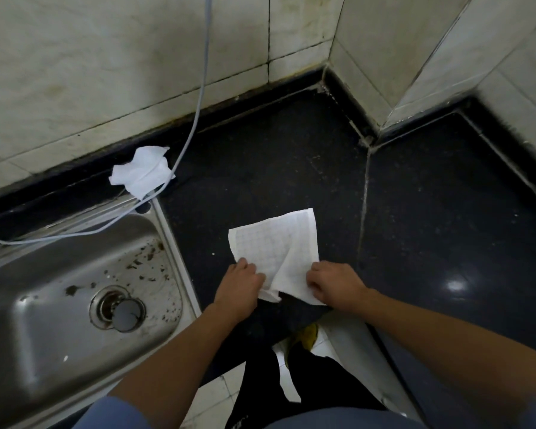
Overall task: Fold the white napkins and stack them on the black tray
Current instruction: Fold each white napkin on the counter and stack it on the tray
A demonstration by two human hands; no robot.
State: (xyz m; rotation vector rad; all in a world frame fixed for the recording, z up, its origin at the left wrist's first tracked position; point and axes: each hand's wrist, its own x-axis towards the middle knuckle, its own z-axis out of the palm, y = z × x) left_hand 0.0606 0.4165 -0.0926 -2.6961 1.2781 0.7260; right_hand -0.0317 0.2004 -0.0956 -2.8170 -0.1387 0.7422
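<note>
A: What are the hands working on?

B: A black stone surface [291, 168] in a corner of pale tiled walls [90, 72], with grimy grout and a dark upstand along the back. A seam in the stone runs just right of the right hand [334, 284].

A: And the task's thing?

B: A white napkin [279, 246] with a faint grid pattern lies on the surface, reaching away from both hands toward the wall. The left hand [240, 284] has its fingers closed, pinching the near left edge; the right hand pinches the near right corner. A loose fold stands up between them.

A: Anything else about?

B: Left of the left hand sits a steel sink [59, 289], spotted with dark debris, with a plug [126, 314] in its drain. Beyond that hand, by the back wall, a crumpled napkin [141, 171] lies with a grey cable [195, 116] hanging down the wall and crossing over it, then trailing across the sink rim. Nothing lies between the hands and the flat napkin.

A: Any writing?

B: None I can read. Below the hands, dark trousers, a yellow shoe [305, 335] and pale floor tiles show.
</note>
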